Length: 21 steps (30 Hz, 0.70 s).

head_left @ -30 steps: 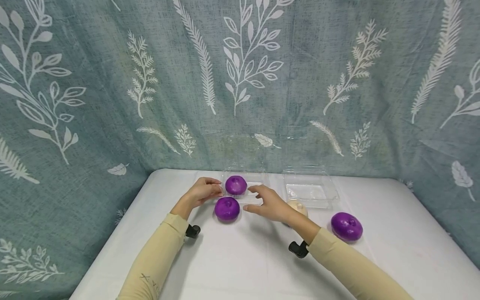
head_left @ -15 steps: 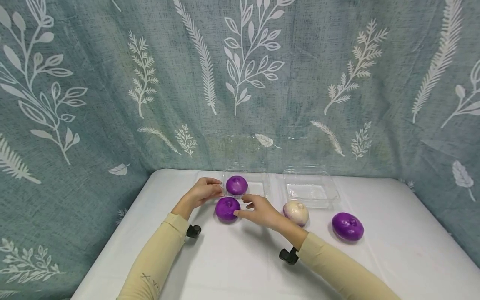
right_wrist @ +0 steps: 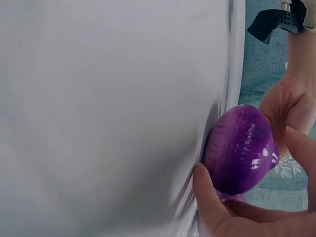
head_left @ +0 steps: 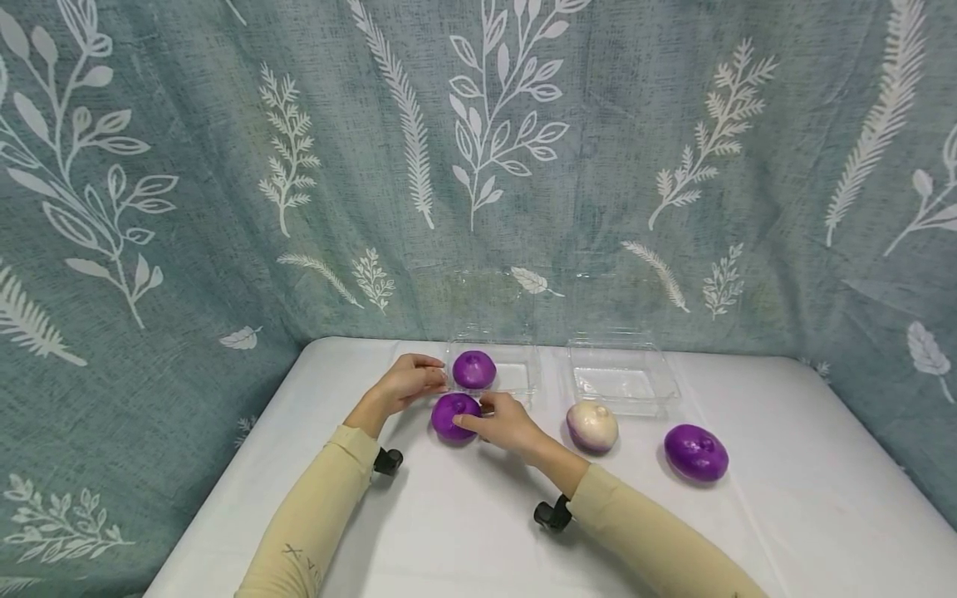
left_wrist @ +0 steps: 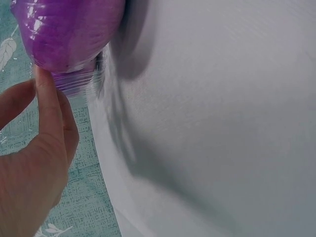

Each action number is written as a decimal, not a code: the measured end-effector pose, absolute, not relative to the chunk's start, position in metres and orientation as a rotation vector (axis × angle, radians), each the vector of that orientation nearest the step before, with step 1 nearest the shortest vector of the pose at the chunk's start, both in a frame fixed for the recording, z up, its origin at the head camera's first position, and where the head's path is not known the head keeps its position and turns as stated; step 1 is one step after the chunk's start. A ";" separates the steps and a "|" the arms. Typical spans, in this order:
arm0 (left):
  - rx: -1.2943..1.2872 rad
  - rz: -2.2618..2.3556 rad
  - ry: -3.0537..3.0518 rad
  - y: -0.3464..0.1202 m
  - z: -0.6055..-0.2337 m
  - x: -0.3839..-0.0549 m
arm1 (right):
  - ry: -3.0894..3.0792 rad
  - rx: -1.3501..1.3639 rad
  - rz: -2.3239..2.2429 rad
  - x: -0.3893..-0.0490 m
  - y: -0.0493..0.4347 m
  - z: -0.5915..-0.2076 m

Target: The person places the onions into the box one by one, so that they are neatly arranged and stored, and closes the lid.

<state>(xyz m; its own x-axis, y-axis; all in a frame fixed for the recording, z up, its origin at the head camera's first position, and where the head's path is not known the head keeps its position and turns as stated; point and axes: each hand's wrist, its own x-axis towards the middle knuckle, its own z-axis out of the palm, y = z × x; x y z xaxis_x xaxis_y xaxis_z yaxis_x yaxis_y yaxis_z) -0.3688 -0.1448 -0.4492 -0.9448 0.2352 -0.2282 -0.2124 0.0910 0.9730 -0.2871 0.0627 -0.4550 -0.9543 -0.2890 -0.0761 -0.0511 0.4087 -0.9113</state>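
A shiny purple onion (head_left: pixel 456 417) lies on the white table in front of the left clear plastic container (head_left: pixel 516 378). My right hand (head_left: pixel 504 423) grips this onion from its right side, with the thumb over its top. In the right wrist view, thumb and fingers stand either side of the onion (right_wrist: pixel 239 150), near its stem and base. A second purple onion (head_left: pixel 474 370) sits inside the container's left half. My left hand (head_left: pixel 407 382) holds the container's left edge; in the left wrist view, thumb and index finger meet at its clear rim (left_wrist: pixel 81 81).
Another open clear container (head_left: pixel 613 384) stands to the right. A cream-and-purple onion (head_left: pixel 593 427) and a further purple onion (head_left: pixel 696 453) lie on the table (head_left: pixel 463 523) at right. A leaf-patterned cloth (head_left: pixel 478 166) hangs behind the table.
My right hand has moved left and closed in on the front purple onion, uncovering the cream-and-purple one. My left hand has stayed at the container's edge.
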 end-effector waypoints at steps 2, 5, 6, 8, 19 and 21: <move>0.023 1.919 2.053 -0.145 -0.449 -0.369 | 2.428 -0.267 -1.596 -0.288 0.060 -0.456; 0.025 1.916 2.054 -0.145 -0.450 -0.369 | 2.437 -0.222 -1.613 -0.289 0.055 -0.458; 0.026 1.917 2.054 -0.146 -0.450 -0.369 | 2.447 -0.206 -1.613 -0.289 0.053 -0.459; 0.025 1.919 2.053 -0.146 -0.451 -0.369 | 2.471 -0.175 -1.605 -0.289 0.051 -0.460; 0.041 1.954 2.035 -0.146 -0.451 -0.369 | 2.544 -0.124 -1.546 -0.289 0.043 -0.461; 0.046 1.956 2.034 -0.146 -0.451 -0.368 | 2.548 -0.135 -1.541 -0.289 0.043 -0.461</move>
<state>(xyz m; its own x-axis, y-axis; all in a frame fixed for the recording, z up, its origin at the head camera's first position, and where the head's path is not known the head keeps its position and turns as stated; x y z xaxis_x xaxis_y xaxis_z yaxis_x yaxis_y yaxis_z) -0.3684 -0.1457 -0.4515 -0.9489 0.2404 -0.2045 -0.1949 0.0631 0.9788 -0.2887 0.0431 -0.4614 -0.9830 -0.1597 -0.0904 0.0060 0.4646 -0.8855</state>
